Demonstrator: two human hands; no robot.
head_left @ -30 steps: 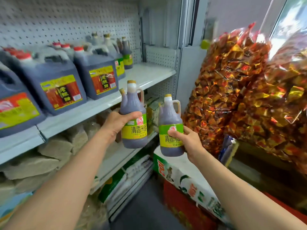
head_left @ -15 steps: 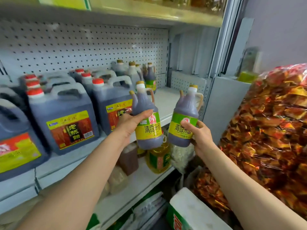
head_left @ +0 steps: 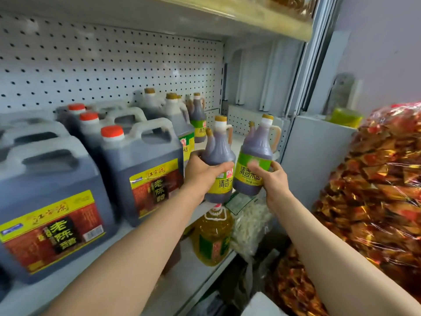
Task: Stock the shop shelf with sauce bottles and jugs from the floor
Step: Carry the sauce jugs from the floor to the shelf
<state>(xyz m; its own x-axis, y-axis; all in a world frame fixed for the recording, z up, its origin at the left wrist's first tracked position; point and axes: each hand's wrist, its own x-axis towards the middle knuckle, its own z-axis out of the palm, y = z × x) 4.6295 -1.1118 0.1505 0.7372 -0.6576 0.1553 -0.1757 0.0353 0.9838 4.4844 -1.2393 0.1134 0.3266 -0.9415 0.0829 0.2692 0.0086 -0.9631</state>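
Here, a vinegar bottle (head_left: 218,160) was clasped in the left hand (head_left: 200,174), another (head_left: 256,163) in the right hand (head_left: 271,181); upright placement on the shelf (head_left: 237,140), beside the shelved bottles (head_left: 197,119), seemed advisable.

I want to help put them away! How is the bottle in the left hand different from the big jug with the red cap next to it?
The bottle in the left hand is small and slim with a tan cap; the big jug is wide and boxy with a red cap. The bottle is held up in the air by the left hand; the jug stands on the shelf. The bottle's label is green and yellow; the jug's is red and yellow. Both hold dark liquid and have a handle.
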